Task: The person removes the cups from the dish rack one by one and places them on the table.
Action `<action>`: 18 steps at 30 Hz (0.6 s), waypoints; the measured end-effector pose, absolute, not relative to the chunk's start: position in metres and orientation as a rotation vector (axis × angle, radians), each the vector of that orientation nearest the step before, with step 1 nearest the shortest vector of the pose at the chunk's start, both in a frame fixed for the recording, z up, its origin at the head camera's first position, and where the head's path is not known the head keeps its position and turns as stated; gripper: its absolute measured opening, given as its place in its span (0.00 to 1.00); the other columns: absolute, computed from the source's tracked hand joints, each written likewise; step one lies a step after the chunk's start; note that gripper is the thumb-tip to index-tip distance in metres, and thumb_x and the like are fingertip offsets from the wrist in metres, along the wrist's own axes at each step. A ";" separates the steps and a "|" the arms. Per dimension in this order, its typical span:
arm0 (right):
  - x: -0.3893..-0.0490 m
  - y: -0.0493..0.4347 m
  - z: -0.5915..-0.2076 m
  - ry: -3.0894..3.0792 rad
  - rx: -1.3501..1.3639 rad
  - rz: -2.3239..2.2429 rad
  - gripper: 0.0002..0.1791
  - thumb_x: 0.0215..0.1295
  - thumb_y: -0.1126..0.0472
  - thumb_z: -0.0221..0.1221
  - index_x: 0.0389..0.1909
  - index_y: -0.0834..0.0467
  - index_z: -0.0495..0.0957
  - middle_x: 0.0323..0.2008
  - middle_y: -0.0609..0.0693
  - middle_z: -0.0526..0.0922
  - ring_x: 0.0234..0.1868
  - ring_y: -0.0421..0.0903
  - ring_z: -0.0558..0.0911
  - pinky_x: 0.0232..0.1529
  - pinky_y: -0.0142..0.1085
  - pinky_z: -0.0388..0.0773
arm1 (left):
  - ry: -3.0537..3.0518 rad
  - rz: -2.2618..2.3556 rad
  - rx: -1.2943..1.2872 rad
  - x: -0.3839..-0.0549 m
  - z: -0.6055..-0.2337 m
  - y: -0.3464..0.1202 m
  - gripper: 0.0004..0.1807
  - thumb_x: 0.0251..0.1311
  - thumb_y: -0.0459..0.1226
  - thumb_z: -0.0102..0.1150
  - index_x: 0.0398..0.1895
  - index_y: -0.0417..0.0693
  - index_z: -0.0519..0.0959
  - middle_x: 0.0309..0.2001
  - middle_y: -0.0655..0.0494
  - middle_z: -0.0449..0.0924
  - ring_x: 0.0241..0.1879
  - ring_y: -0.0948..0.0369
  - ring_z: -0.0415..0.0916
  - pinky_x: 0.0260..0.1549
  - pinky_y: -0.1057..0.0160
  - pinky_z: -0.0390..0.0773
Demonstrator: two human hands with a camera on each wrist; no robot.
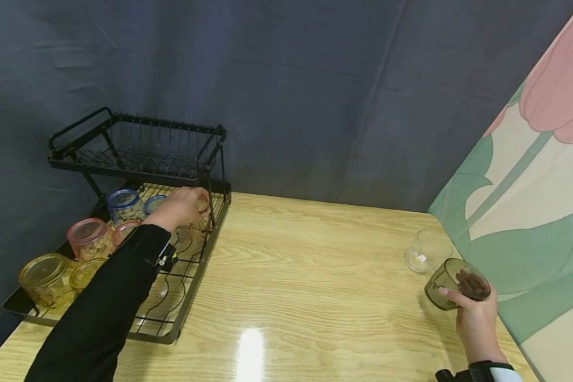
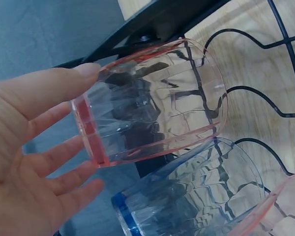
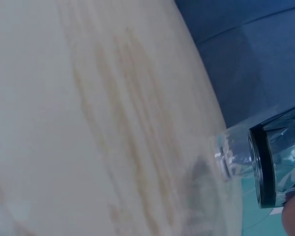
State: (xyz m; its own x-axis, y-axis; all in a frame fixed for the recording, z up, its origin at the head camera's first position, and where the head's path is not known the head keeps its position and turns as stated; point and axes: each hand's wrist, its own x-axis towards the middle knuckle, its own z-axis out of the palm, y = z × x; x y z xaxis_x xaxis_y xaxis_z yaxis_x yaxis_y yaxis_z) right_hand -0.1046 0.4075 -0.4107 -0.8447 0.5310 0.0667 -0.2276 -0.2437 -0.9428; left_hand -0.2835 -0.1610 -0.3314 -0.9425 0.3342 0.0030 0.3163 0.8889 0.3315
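At the back right of the rack's lower tier, my left hand is around the base of an upturned pink-tinted glass. The thumb touches one side of the base, and the fingers lie along the other. A blue-based glass leans close beside it in the left wrist view. Over the table's right side, my right hand grips a smoky green glass, fingers inside its mouth and thumb outside. The glass is tilted, its mouth toward the hand. Behind it is a clear glass.
The black two-tier dish rack occupies the table's left side. Upturned glasses stand in it: blue, pink and yellow ones, in rows. A dark curtain hangs behind; a floral cloth borders the right.
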 end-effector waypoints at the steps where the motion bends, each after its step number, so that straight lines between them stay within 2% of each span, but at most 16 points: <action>1: -0.105 0.408 -0.412 -1.557 -0.392 2.107 0.35 0.48 0.88 0.53 0.54 0.56 0.61 0.50 0.43 0.67 0.49 0.37 0.67 0.42 0.18 0.71 | 2.982 0.515 0.500 -0.284 -0.331 -0.161 0.24 0.51 0.34 0.65 0.53 0.41 0.72 0.53 0.35 0.73 0.53 0.39 0.67 0.53 0.40 0.71; 5: -0.106 0.411 -0.418 -1.577 -0.467 2.088 0.38 0.48 0.88 0.53 0.54 0.53 0.57 0.51 0.42 0.65 0.50 0.36 0.66 0.43 0.16 0.71 | 2.936 0.511 0.456 -0.287 -0.332 -0.160 0.28 0.48 0.32 0.68 0.55 0.42 0.71 0.57 0.32 0.69 0.57 0.37 0.63 0.53 0.39 0.70; 12: -0.105 0.417 -0.427 -1.567 -0.546 2.107 0.40 0.49 0.86 0.55 0.57 0.49 0.55 0.53 0.40 0.63 0.51 0.33 0.67 0.43 0.14 0.71 | 2.936 0.500 0.442 -0.291 -0.339 -0.158 0.31 0.45 0.34 0.70 0.55 0.41 0.69 0.56 0.32 0.67 0.55 0.38 0.65 0.49 0.40 0.73; 18: -0.106 0.418 -0.434 -1.523 -0.567 2.103 0.41 0.46 0.88 0.55 0.55 0.51 0.56 0.52 0.42 0.64 0.51 0.35 0.67 0.40 0.16 0.74 | 2.962 0.465 0.451 -0.292 -0.341 -0.156 0.33 0.45 0.33 0.70 0.58 0.40 0.69 0.56 0.32 0.67 0.55 0.38 0.64 0.53 0.39 0.71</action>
State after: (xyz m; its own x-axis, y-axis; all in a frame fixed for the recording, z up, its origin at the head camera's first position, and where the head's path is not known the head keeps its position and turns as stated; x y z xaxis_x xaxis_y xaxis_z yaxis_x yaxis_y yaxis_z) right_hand -0.1063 0.4175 -0.4340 -0.7995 0.5984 -0.0521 -0.1371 -0.2663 -0.9541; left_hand -0.2920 -0.1561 -0.3414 -0.9499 0.3065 -0.0613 0.2730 0.9090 0.3150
